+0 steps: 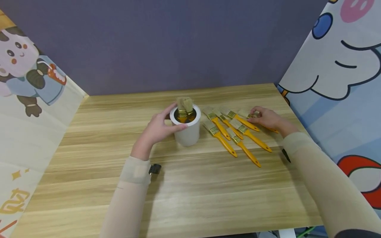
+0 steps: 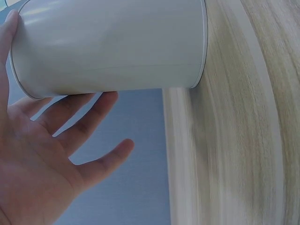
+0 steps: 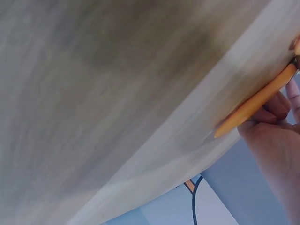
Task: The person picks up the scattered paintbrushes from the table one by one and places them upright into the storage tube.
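White cup [image 1: 188, 136] with brushes [image 1: 187, 106] inside

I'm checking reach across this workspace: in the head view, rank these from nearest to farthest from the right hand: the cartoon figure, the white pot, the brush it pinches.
1. Brush: pinched by the right hand, right side of the table.
2. White pot: near mid-table, held by the left hand.
3. Cartoon figure: far left, on the wall.

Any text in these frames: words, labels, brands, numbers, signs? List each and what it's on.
Nothing readable.
Yellow lettering-like marks on left wall panel: too unclear.
White pot: none visible.
Brushes: any marks too small.
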Demonstrator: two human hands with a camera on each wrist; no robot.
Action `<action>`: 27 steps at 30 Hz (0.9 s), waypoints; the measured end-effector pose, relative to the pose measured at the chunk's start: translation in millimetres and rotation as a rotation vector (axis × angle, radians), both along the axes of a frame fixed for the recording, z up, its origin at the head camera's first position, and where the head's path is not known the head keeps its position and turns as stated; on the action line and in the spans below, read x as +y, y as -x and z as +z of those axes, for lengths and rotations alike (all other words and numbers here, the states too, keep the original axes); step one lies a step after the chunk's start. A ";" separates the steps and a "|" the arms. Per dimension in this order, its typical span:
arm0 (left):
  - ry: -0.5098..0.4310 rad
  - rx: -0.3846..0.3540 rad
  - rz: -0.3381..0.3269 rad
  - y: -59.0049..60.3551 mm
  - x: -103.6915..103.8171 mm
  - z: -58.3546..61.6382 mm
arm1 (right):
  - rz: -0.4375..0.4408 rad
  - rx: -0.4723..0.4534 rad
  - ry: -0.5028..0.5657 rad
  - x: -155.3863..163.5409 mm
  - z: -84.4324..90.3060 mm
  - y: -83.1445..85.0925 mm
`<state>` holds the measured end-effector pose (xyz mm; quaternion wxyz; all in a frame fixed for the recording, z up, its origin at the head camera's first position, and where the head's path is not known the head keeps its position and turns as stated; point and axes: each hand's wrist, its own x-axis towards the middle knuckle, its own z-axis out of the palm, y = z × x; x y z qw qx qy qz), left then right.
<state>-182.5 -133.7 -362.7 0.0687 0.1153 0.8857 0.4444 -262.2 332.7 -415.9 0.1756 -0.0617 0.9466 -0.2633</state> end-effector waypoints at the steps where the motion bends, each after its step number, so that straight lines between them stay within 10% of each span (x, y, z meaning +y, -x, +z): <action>1: -0.001 0.000 0.001 -0.2 -0.4 0.0 | 0.003 0.000 0.000 -0.9 0.4 -0.2; 14: 0.014 0.020 -0.010 5.2 2.4 3.3 | -0.033 0.140 0.006 4.0 8.2 4.7; 27: 0.011 -0.016 -0.006 2.4 -1.0 1.6 | -0.124 0.407 0.289 -70.1 124.2 -15.5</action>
